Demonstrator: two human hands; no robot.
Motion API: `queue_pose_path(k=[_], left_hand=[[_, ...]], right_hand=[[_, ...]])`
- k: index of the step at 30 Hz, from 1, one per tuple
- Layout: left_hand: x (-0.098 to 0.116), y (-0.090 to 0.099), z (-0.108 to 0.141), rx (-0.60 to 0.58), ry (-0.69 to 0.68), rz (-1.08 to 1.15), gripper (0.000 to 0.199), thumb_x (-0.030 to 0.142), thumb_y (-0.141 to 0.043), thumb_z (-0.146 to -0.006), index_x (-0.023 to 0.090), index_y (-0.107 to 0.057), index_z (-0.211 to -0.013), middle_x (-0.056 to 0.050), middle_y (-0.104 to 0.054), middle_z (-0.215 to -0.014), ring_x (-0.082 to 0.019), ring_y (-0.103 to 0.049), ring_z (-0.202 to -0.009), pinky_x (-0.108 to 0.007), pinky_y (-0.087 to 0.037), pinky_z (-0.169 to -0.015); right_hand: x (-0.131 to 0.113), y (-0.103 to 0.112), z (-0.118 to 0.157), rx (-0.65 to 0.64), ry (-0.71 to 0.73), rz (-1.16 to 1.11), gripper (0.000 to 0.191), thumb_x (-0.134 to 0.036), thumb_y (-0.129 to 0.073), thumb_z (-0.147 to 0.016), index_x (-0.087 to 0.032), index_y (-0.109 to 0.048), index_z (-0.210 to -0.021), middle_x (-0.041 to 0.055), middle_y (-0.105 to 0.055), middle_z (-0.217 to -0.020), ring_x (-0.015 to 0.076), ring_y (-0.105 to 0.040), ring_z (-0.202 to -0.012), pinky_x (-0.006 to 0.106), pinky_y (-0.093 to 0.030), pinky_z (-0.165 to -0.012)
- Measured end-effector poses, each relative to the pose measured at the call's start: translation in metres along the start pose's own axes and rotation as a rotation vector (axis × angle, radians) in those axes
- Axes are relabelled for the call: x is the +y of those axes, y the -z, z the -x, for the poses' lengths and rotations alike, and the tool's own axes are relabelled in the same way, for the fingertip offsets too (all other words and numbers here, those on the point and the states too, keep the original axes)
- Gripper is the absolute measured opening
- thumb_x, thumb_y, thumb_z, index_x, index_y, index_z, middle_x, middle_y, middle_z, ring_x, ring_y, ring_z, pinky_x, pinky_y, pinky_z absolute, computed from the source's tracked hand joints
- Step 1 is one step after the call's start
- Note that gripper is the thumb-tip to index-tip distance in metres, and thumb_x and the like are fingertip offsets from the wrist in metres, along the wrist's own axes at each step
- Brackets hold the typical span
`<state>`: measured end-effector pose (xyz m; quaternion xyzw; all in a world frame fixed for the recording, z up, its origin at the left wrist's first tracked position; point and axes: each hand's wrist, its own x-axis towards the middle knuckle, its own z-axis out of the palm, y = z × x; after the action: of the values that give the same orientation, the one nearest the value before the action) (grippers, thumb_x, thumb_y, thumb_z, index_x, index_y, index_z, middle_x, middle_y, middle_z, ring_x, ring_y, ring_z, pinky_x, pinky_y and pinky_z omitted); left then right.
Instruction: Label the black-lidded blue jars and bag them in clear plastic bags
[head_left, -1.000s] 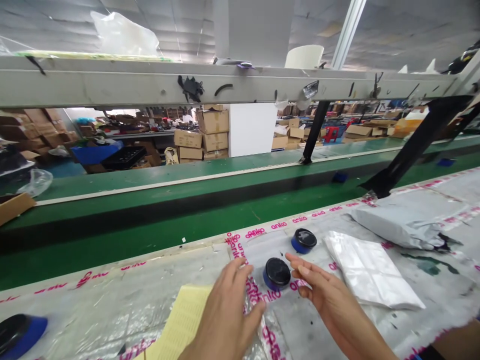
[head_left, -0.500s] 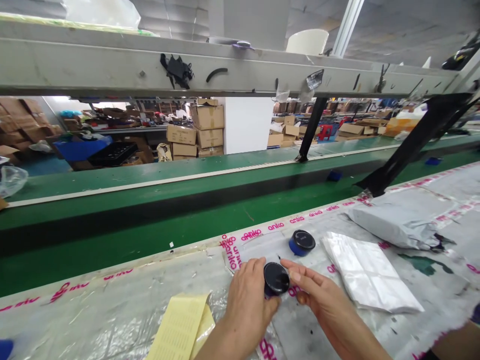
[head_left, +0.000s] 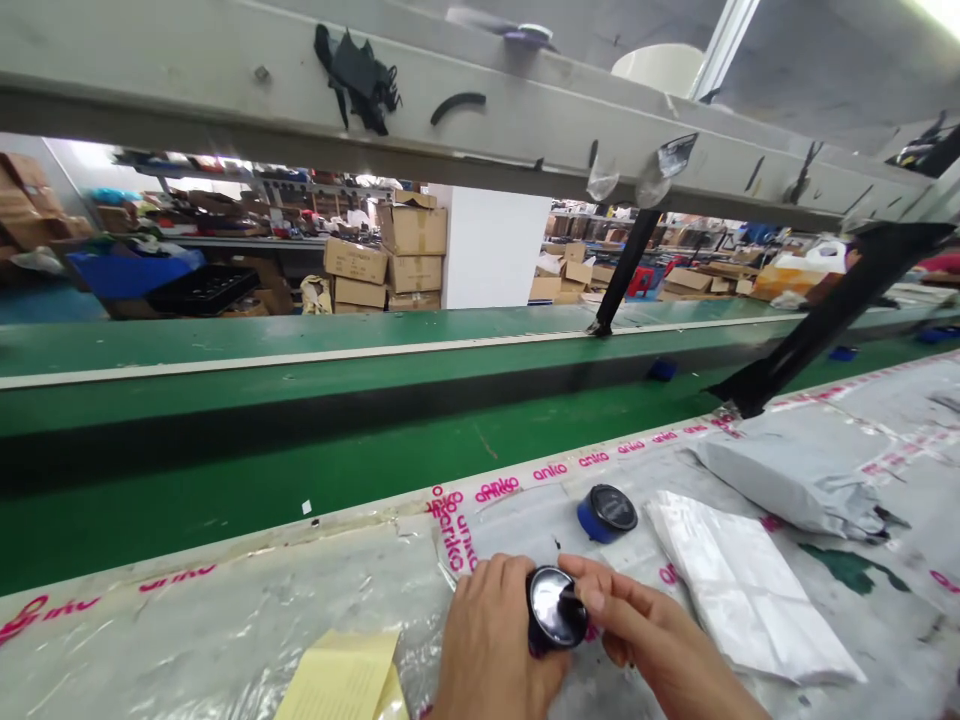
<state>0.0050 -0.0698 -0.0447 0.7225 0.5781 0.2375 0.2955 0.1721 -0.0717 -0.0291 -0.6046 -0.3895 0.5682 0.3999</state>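
My left hand (head_left: 491, 640) is wrapped round a small round black device (head_left: 555, 606) with a glossy, mirror-like top, and steadies it near the table. From the other side, my right hand (head_left: 630, 610) has thumb and forefinger pinched together at the device's right edge. Something small and dark shows at those fingertips, over the glossy top; I cannot tell whether it is a held piece or a reflection. A similar round device (head_left: 609, 513), black on top and blue at the side, rests on the table just beyond my right hand.
White plastic bags (head_left: 750, 585) lie to the right, with a grey plastic package (head_left: 787, 480) behind them. Yellow paper sheets (head_left: 341, 675) are at front left. A green conveyor belt (head_left: 375, 455) runs behind the table. A black-wrapped post (head_left: 832, 310) and a shelf beam (head_left: 525, 120) stand over it.
My view has tilted and shifted slightly, so the hands and device appear lower. My right fingertips have come in over the edge of the device's glossy top, which now reflects bright light.
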Motion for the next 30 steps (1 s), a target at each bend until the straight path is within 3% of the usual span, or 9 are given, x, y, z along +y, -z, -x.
queue_pose_path(k=[5,9,17,24,30], left_hand=[[-0.009,-0.005,-0.003,-0.020,0.051,0.061,0.072,0.014,-0.068,-0.059,0.017,-0.057,-0.130,-0.013,-0.065,-0.122,-0.036,-0.058,-0.112,-0.050,-0.044,-0.099],[-0.017,-0.007,-0.007,-0.131,0.070,0.069,0.083,0.017,-0.069,-0.056,0.017,-0.053,-0.137,-0.015,-0.064,-0.128,-0.039,-0.057,-0.116,-0.051,-0.044,-0.102],[-0.016,-0.009,-0.011,-0.152,0.100,0.061,0.085,0.012,-0.065,-0.056,0.015,-0.053,-0.140,-0.015,-0.065,-0.127,-0.038,-0.057,-0.117,-0.053,-0.043,-0.104],[-0.011,-0.002,-0.008,-0.135,0.115,0.042,0.076,0.014,-0.066,-0.066,0.016,-0.051,-0.141,-0.013,-0.065,-0.128,-0.033,-0.057,-0.118,-0.047,-0.042,-0.105],[-0.009,0.002,-0.005,-0.101,0.081,0.042,0.075,0.011,-0.068,-0.068,0.017,-0.051,-0.141,-0.011,-0.066,-0.125,-0.031,-0.059,-0.116,-0.044,-0.043,-0.103]], right_hand=[[-0.004,0.007,-0.004,-0.100,-0.005,0.117,0.041,-0.059,-0.079,-0.066,-0.020,-0.078,-0.077,0.0036,-0.069,-0.081,0.0141,-0.042,-0.063,0.025,-0.033,-0.057],[-0.002,0.011,-0.012,-0.130,-0.013,0.171,0.039,-0.060,-0.077,-0.069,-0.022,-0.075,-0.069,0.0043,-0.069,-0.082,0.0164,-0.048,-0.065,0.027,-0.037,-0.058],[-0.006,0.007,-0.018,-0.207,-0.019,0.248,0.040,-0.062,-0.072,-0.075,-0.022,-0.074,-0.072,0.0022,-0.067,-0.075,0.0188,-0.054,-0.070,0.031,-0.046,-0.074],[-0.011,0.002,-0.016,-0.215,0.053,0.223,0.039,-0.053,-0.076,-0.074,-0.019,-0.065,-0.060,0.0087,-0.072,-0.103,0.0288,-0.058,-0.106,0.033,-0.042,-0.086],[-0.019,-0.001,-0.010,-0.252,0.034,0.224,0.033,-0.048,-0.070,-0.081,-0.019,-0.065,-0.068,0.0055,-0.070,-0.098,0.0237,-0.059,-0.091,0.033,-0.043,-0.084]])
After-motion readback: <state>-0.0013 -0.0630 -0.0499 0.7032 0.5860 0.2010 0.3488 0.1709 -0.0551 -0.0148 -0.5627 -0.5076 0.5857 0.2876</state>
